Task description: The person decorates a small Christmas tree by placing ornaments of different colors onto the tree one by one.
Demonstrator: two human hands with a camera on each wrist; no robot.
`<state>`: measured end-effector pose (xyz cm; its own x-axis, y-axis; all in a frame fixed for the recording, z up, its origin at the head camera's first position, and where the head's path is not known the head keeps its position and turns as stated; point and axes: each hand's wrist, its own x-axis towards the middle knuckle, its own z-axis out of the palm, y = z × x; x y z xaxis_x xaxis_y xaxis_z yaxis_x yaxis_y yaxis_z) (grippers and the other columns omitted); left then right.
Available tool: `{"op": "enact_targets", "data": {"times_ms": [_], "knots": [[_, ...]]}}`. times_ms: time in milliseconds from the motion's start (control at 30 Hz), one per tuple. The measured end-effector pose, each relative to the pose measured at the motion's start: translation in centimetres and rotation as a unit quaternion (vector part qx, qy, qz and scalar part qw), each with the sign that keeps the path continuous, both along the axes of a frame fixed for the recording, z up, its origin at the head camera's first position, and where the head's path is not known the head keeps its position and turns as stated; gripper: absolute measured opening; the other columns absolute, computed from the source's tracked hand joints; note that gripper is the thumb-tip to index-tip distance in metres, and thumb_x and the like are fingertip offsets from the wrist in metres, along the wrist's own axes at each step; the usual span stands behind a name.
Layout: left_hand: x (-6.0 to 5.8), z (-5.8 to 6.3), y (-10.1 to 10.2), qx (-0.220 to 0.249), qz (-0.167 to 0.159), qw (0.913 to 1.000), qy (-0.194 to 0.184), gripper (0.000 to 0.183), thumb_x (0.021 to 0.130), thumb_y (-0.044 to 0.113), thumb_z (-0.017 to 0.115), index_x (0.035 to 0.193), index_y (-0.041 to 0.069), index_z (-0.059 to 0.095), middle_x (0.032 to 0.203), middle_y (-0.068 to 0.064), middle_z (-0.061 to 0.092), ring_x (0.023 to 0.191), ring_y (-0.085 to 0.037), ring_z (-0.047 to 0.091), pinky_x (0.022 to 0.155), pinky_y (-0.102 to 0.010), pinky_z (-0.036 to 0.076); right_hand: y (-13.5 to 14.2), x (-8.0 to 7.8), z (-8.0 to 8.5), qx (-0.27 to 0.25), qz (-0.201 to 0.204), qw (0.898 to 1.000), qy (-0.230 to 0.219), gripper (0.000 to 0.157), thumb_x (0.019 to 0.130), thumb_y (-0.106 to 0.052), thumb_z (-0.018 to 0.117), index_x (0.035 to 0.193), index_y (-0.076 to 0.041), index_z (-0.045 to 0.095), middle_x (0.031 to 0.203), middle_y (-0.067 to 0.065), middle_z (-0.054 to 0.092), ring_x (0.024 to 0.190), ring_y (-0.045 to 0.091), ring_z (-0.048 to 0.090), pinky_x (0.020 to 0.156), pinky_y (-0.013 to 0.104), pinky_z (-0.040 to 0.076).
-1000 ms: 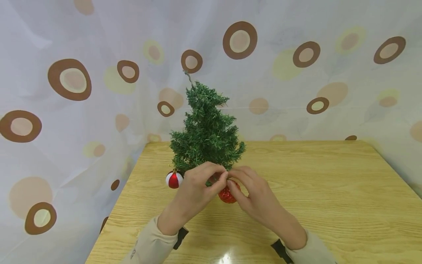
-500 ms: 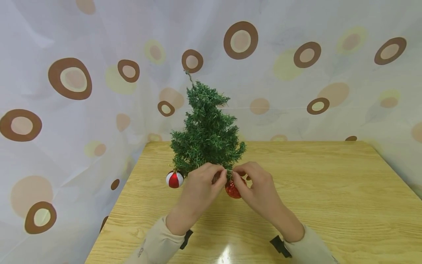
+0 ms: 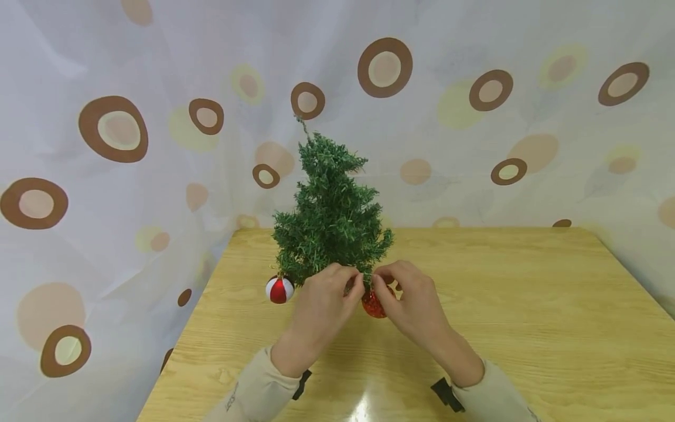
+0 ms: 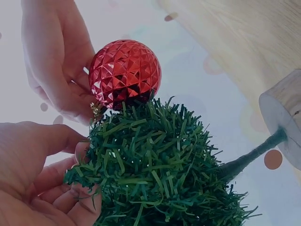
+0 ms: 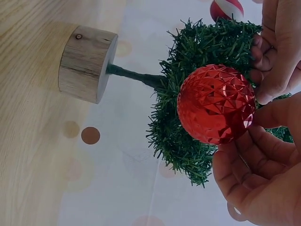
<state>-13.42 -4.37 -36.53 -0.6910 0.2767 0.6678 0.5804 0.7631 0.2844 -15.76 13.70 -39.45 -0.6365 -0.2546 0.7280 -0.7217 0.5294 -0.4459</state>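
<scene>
A small green artificial Christmas tree (image 3: pixel 334 217) stands on the table, leaning over at its top. My left hand (image 3: pixel 323 299) pinches the tip of a low front branch (image 4: pixel 141 155) between thumb and fingers. Just to the right, a shiny red faceted bauble (image 5: pixel 216 106) hangs against that branch. My right hand (image 3: pixel 413 300) has its thumb and fingertips at the bauble's top, pinching by its gold cap (image 4: pixel 96 111); the hanging loop is mostly hidden there. On the tree's left side hangs a red-and-white striped bauble (image 3: pixel 279 289), which neither hand touches.
The tree's round wooden base (image 5: pixel 87 63) shows in both wrist views, joined by a thin green trunk (image 5: pixel 134 75). A wooden table (image 3: pixel 506 316) extends on both sides. Behind it hangs a pale curtain (image 3: pixel 432 129) with brown and yellow spots.
My hands have drawn slightly apart, and the red bauble has shifted a little right and up. A thin strand visible between the fingertips half a second ago no longer shows.
</scene>
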Motion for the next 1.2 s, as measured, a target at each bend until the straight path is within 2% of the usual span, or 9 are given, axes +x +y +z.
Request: {"op": "enact_targets", "data": {"times_ms": [300,467,567,700,833,1067,1200], "knots": [[0.00,-0.22,0.29,-0.006,0.021,0.9996,0.018,0.007,0.095,0.005,0.076,0.091,0.001,0.080,0.082,-0.008,0.077,0.063,-0.015,0.070,0.055,-0.024,0.057,-0.01,-0.13,-0.33,0.005,-0.004,1.000,-0.006,0.009,0.094,0.001,0.073,0.096,-0.008,0.075,0.088,0.004,0.073,0.077,0.014,0.068,0.064,0.029,0.056],[-0.11,-0.45,0.44,-0.021,0.031,0.9991,0.019,0.006,0.093,0.004,0.077,0.088,0.001,0.080,0.080,-0.009,0.076,0.060,-0.015,0.069,0.052,-0.020,0.054,0.04,-0.18,-0.61,0.011,-0.005,1.000,-0.017,0.007,0.095,-0.001,0.072,0.096,-0.007,0.076,0.087,0.005,0.073,0.076,0.016,0.069,0.062,0.033,0.057],[-0.20,-0.63,0.54,-0.032,0.037,0.9985,0.023,0.007,0.092,0.003,0.077,0.085,0.002,0.080,0.076,-0.009,0.075,0.055,-0.013,0.065,0.049,-0.016,0.048,0.06,-0.14,-0.78,0.018,-0.007,1.000,-0.025,0.007,0.095,-0.001,0.071,0.095,-0.006,0.076,0.086,0.005,0.072,0.076,0.016,0.068,0.062,0.032,0.056],[-0.17,-0.82,0.57,-0.041,0.033,0.9984,0.023,0.007,0.091,0.003,0.077,0.085,0.002,0.081,0.073,-0.008,0.073,0.052,-0.012,0.061,0.046,-0.014,0.043,0.06,0.05,-0.88,0.031,-0.014,0.999,-0.043,0.006,0.094,-0.001,0.072,0.095,-0.005,0.076,0.086,0.005,0.072,0.076,0.016,0.068,0.063,0.028,0.053],[-0.08,-0.92,0.48,-0.042,0.026,0.9986,0.019,0.006,0.092,0.003,0.077,0.087,0.002,0.081,0.073,-0.007,0.072,0.052,-0.012,0.059,0.046,-0.013,0.041,0.05,0.18,-0.81,0.038,-0.017,0.998,-0.054,0.007,0.094,0.000,0.072,0.096,-0.005,0.076,0.086,0.004,0.072,0.077,0.015,0.067,0.064,0.029,0.054],[0.06,-0.87,0.46,-0.039,0.022,0.9987,0.023,0.005,0.092,0.005,0.079,0.088,0.003,0.081,0.076,-0.007,0.074,0.056,-0.013,0.064,0.048,-0.017,0.048,0.18,0.16,-0.77,0.044,-0.010,0.997,-0.061,0.007,0.094,-0.001,0.072,0.097,-0.006,0.077,0.088,0.004,0.072,0.078,0.015,0.068,0.067,0.031,0.056],[0.16,-0.88,0.51,-0.037,0.023,0.9988,0.023,0.005,0.093,0.005,0.079,0.089,0.003,0.081,0.078,-0.007,0.074,0.057,-0.013,0.064,0.049,-0.017,0.048,0.25,0.16,-0.96,0.052,-0.008,0.997,-0.063,0.007,0.094,-0.001,0.073,0.096,-0.006,0.077,0.088,0.005,0.072,0.080,0.018,0.069,0.067,0.032,0.056]]}}
